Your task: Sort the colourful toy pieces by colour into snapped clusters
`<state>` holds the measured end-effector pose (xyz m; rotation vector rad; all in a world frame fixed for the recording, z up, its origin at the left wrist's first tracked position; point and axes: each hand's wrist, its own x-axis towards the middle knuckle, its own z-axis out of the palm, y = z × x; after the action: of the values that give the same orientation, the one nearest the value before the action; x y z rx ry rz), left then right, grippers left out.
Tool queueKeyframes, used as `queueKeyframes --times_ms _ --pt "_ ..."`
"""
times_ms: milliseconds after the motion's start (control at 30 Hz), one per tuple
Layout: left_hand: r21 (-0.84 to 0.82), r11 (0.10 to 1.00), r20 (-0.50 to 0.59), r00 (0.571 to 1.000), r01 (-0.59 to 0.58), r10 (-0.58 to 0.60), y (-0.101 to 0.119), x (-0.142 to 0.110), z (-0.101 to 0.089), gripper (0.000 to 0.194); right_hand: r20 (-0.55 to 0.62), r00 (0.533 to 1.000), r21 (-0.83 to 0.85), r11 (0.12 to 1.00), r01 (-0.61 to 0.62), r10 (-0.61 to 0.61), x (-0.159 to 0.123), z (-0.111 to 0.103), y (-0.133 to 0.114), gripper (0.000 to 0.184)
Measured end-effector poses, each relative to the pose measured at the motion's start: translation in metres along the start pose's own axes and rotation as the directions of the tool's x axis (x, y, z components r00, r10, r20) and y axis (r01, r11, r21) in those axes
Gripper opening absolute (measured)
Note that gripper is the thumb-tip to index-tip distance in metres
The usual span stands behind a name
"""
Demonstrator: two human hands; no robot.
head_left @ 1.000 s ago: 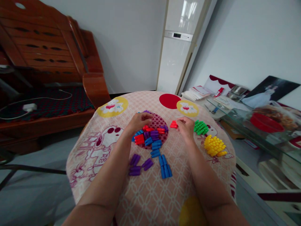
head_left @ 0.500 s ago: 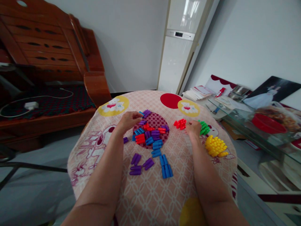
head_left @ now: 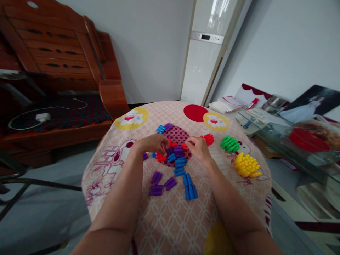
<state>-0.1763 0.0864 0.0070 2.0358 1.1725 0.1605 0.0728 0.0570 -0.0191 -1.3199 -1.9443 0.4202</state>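
My left hand [head_left: 154, 144] curls over the left side of the pile, fingertips bent down and closed; whatever they hold is hidden. Just beneath it are a red bullet-shaped block cluster [head_left: 160, 156] and a purple block [head_left: 169, 151]. My right hand [head_left: 199, 148] reaches in from the right, finger and thumb closed at a red block [head_left: 184, 146]. Between the hands lie more purple blocks [head_left: 178, 151] and blue blocks [head_left: 180, 162]. Joined blue blocks [head_left: 190, 187] and loose purple blocks [head_left: 156, 190] lie nearer to me.
Right of the pile stand joined clusters: red [head_left: 208, 139], green [head_left: 230, 143] and yellow [head_left: 247, 165]. All rest on a round table with a patterned cloth [head_left: 170, 219]. A glass table [head_left: 268, 131] with papers and a red bowl [head_left: 309, 140] adjoins. Left is a wooden bench [head_left: 114, 95].
My left hand has come nearer and to the right, away from the far blue and purple blocks. My right hand has moved left from between the red and green clusters to the pile.
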Motion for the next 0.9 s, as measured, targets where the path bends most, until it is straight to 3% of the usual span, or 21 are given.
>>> queueKeyframes --times_ms 100,167,267,367,500,667,767,900 --pt "0.119 0.992 0.007 0.999 0.032 -0.033 0.007 0.002 0.004 0.024 0.019 1.000 0.029 0.999 -0.018 0.017 -0.003 0.003 -0.002 0.018" --pt "0.100 0.995 -0.026 1.000 -0.001 0.003 0.009 0.003 0.004 0.021 0.054 0.998 0.102 0.994 -0.045 0.039 -0.005 0.002 -0.004 0.018" --pt "-0.103 0.990 -0.198 0.977 -0.101 0.079 0.013 0.003 0.001 0.021 0.151 0.984 0.309 0.942 -0.134 0.090 -0.006 0.004 -0.009 0.026" --pt "-0.353 0.910 -0.362 0.929 -0.220 0.084 0.021 0.005 0.003 0.028 0.208 0.971 0.503 0.838 -0.208 0.116 -0.006 0.009 -0.014 0.046" --pt "-0.531 0.789 -0.457 0.888 -0.309 0.041 0.034 0.019 0.019 0.030 0.155 0.978 0.633 0.746 -0.204 0.136 -0.004 0.011 -0.013 0.058" --pt "-0.712 0.630 -0.456 0.886 -0.310 -0.081 0.038 0.040 0.039 0.024 -0.053 0.984 0.597 0.796 -0.105 0.170 -0.002 0.007 -0.006 0.051" --pt "-0.769 0.572 -0.434 0.890 -0.285 -0.141 0.037 0.045 0.043 0.024 -0.120 0.988 0.502 0.864 -0.027 0.100 -0.001 0.008 -0.006 0.046" --pt "-0.795 0.551 -0.411 0.894 -0.254 -0.180 0.038 0.043 0.042 0.022 -0.209 0.977 0.233 0.969 0.086 -0.036 -0.003 0.010 -0.010 0.038"
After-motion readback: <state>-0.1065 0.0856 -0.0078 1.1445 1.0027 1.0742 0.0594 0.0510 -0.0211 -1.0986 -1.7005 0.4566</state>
